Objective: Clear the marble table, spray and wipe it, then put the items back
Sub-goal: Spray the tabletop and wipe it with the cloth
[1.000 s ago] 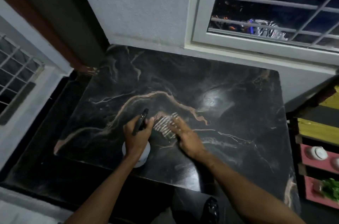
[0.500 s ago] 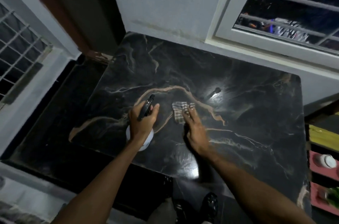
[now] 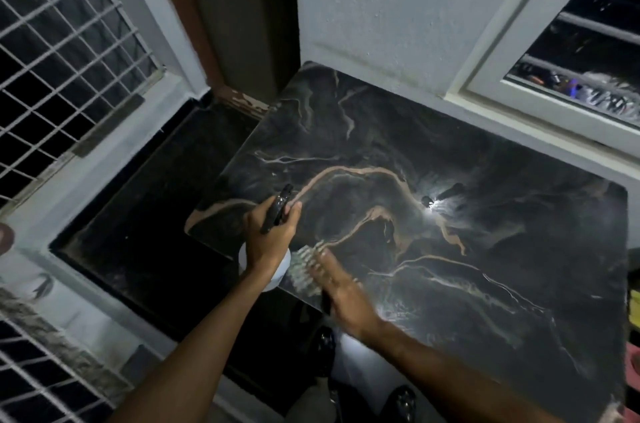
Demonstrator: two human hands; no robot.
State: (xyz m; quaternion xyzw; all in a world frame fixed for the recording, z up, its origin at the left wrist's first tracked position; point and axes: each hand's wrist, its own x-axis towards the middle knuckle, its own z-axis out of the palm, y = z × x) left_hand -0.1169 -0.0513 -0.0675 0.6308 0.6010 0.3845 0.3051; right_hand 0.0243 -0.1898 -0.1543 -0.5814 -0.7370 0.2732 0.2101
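Note:
The black marble table with tan veins fills the middle and right of the head view; nothing stands on its top. My left hand grips a spray bottle by its black trigger head; the white body hangs below my fist at the table's near left edge. My right hand lies flat on a checked cloth and presses it to the marble near the front edge, right beside the bottle. The hand is blurred. Wet streaks shine on the surface near my right wrist.
A white wall and a barred window stand behind the table. A grilled window is at the left, with a dark lower ledge between it and the table. My black shoes show below the front edge.
My right hand has dragged the cloth from the table's middle back to the near left edge, next to the bottle. My left hand has kept the bottle. The view has swung left.

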